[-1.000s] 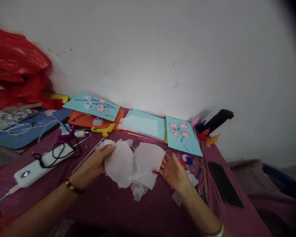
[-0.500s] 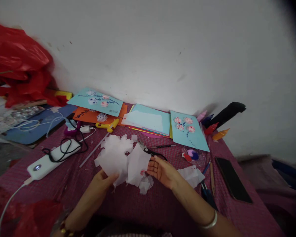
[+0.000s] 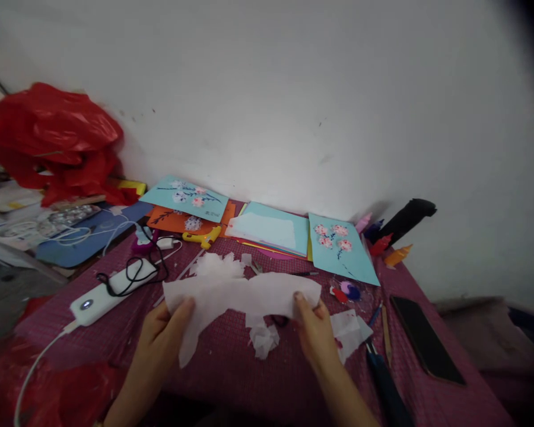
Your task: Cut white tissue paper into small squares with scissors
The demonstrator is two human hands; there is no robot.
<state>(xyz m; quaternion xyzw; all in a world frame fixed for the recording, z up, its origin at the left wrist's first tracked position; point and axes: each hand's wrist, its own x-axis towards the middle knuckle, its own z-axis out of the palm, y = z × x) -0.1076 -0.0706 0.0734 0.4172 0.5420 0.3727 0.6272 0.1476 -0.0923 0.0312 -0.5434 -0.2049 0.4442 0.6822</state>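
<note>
A thin white sheet of tissue paper (image 3: 249, 295) with ragged, torn edges stretches between my two hands above the table. My left hand (image 3: 164, 332) pinches its left end, thumb on top, and a strip of the sheet droops beside the thumb. At the other end, my right hand (image 3: 312, 329) grips the sheet between thumb and fingers. Behind it lies a heap of crumpled white tissue (image 3: 220, 265). A small torn tissue scrap (image 3: 263, 339) rests on the cloth below the sheet. The scissors under the sheet are mostly hidden.
Light blue cards with blossom pictures (image 3: 342, 246) lean near the wall, beside stacked coloured paper (image 3: 271, 228). A yellow glue gun (image 3: 202, 237), white power bank (image 3: 113, 290) and cables lie left. To the right are paint tubes (image 3: 398, 255), tissue pieces (image 3: 349, 332) and a phone (image 3: 426, 338).
My right hand, earlier open-fingered beside the tissue, now grips the sheet's right end. The sheet has been lifted off the heap and spread between both hands. The view has shifted slightly.
</note>
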